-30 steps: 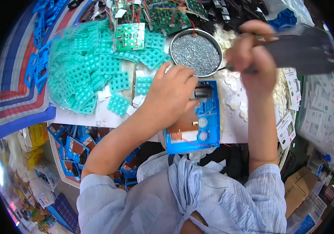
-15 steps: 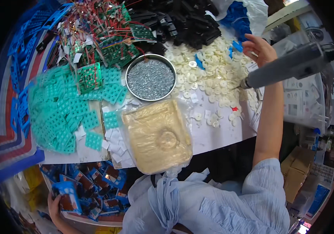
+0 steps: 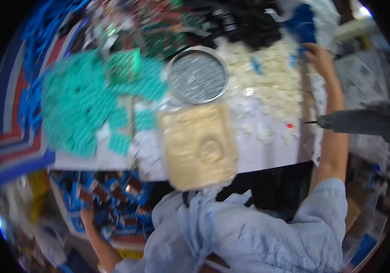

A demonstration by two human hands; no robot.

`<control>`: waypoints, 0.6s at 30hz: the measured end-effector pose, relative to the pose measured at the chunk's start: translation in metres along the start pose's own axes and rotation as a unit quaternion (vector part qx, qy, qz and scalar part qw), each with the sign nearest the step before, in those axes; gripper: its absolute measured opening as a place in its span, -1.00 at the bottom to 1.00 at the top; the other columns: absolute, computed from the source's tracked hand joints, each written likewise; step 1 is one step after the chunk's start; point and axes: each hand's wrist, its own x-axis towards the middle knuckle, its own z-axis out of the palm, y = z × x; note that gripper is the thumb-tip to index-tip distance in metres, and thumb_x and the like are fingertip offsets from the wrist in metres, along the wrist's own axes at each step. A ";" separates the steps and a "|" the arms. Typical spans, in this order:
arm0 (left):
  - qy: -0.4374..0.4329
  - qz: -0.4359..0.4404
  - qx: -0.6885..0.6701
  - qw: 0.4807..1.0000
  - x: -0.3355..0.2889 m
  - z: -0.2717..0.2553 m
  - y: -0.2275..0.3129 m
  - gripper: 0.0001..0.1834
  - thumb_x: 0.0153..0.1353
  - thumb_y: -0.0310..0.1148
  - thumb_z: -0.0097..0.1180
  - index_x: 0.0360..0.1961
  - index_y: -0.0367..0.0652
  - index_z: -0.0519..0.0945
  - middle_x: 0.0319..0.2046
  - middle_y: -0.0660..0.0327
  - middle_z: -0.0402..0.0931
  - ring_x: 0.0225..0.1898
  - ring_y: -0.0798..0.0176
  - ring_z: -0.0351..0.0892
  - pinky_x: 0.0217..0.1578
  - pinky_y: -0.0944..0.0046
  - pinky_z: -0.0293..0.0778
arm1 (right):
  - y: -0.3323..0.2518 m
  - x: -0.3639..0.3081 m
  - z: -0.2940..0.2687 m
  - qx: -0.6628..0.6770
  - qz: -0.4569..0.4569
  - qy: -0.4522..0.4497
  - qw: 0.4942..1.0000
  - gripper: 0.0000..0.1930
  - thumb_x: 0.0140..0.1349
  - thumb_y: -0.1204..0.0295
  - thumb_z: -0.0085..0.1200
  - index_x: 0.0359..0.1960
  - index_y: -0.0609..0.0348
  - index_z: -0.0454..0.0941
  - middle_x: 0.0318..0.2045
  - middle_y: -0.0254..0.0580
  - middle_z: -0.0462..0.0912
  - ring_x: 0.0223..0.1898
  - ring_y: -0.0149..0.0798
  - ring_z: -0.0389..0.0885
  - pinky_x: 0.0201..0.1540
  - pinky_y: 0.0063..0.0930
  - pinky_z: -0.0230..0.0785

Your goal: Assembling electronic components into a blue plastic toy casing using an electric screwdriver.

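My left hand (image 3: 87, 214) is low at the left, over the bin of blue pieces. Its blurred fingers close on the lower edge of a blue plastic casing (image 3: 83, 194) with a brown panel. Stretched out to the far right, my right hand (image 3: 318, 57) has its thumb and fingertips together at a small blue piece (image 3: 302, 48) beside the cream discs (image 3: 274, 82). In front of my right forearm is a grey electric screwdriver (image 3: 363, 123), its bit pointing left. A tan block wrapped in clear plastic (image 3: 190, 141) rests at the table's near edge.
A round metal tin of screws (image 3: 198, 76) stands mid-table. Teal perforated pads (image 3: 76, 104) are heaped left, below wired green circuit boards (image 3: 163, 43). Black parts (image 3: 245, 20) and a blue bag (image 3: 300, 22) lie at the back. The bin (image 3: 63, 200) adjoins the table's near left edge.
The view has shifted and blurred. My left hand has moved inward over the bin with the casing. My right fingers have closed at the small blue piece. The screwdriver has swung lower and right.
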 end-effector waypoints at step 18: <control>-0.628 0.149 -0.500 0.577 -0.120 -0.060 0.558 -0.49 0.48 -0.40 0.05 0.39 -0.18 0.27 -0.28 0.22 0.62 -0.40 0.49 0.56 -0.40 0.44 0.52 | -0.286 -0.238 0.011 0.290 -0.367 -0.030 0.883 -0.73 -0.02 0.56 0.33 -0.21 0.21 0.70 -0.13 -0.05 0.73 -0.05 0.10 0.66 -0.03 -0.19 0.57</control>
